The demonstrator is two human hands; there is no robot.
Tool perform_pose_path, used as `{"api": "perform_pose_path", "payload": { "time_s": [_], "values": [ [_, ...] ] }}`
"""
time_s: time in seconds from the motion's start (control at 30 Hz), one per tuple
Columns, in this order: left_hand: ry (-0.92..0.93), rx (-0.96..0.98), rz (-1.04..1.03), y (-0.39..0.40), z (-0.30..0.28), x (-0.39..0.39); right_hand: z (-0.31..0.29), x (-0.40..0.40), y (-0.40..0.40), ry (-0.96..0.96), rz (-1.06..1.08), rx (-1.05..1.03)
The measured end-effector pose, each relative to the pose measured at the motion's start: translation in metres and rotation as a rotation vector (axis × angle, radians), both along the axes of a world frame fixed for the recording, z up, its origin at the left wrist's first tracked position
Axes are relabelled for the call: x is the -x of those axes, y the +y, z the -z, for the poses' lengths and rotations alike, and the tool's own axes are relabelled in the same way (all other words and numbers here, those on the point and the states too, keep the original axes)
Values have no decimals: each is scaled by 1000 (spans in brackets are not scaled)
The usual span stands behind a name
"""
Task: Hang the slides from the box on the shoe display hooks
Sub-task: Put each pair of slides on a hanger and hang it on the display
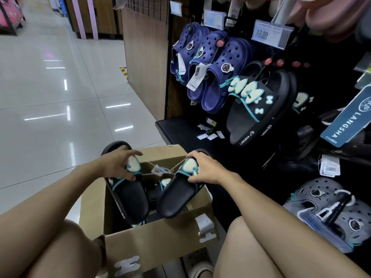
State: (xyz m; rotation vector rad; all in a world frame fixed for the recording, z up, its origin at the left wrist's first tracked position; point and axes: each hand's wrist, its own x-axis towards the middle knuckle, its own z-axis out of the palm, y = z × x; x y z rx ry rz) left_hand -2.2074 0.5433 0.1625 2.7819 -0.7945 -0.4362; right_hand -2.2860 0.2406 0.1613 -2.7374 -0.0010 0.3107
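Inside box (152, 235), more slides hide beneath two held slides (174, 195).

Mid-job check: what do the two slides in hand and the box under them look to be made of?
Slides: probably moulded foam or rubber, matte black, thick seamless soles, with pale glossy bows that look like plastic. Box: brown corrugated cardboard, dull, with creased flaps and white tape strips.

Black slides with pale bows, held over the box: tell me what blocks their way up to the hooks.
Nothing visible blocks it. The left hand and right hand hold the string-tied black slides above the open cardboard box; matching black slides already hanging crowd the rack.
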Motion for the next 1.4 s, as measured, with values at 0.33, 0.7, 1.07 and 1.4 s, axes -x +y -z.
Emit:
{"api": "perform_pose_path", "payload": {
  "time_s": [0.33,0.7,1.07,1.4],
  "values": [
    [64,97,130,-32,2,3,-2,-4,1,-64,-212,66],
    [-3,152,157,-60,-2,13,-5,0,8,-198,-285,91],
    [123,277,75,-76,-1,19,-10,-1,19,-317,-353,102],
    [92,405,-78,-85,0,16,-11,-2,18,-368,-361,83]
  ]
}}
